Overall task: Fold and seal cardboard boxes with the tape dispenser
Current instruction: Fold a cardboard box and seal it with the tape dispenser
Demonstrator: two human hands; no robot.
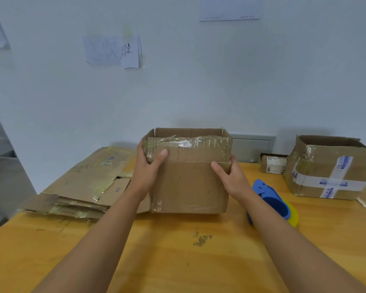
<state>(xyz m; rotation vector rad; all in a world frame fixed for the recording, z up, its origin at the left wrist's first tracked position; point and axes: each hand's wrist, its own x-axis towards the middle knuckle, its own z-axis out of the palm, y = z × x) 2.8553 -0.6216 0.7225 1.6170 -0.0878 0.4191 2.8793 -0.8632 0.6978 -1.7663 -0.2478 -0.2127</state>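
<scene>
On the far left of the wooden table (93, 250) lies one pile of flat boxes (87, 182). I cannot tell how many flat boxes are in the pile.

Next comes the left hand (146, 168). It holds the left top corner of the middle box (190, 187). Its thumb lies on the front flap, and its fingers wrap round the left side.

The middle box stands up on the table, near the middle. Its top is open. Old clear tape shines on its front flap, and there is one white scrap stuck there.

The right hand (230, 176) holds the right side of the same box. Its thumb lies on the front, and its fingers go round the right edge, where they are hidden.

Just right of that arm lies one blue tape dispenser (270, 197) with a yellow roll. It rests on the table, and nobody is touching it.

Behind it, by the wall, sits one small box (273, 163) with a white label. Beside that stands one big open box (330, 168) with white tape crossed on its front.

That makes three boxes standing up. Four sheets of paper (112, 50) hang on the wall.
</scene>
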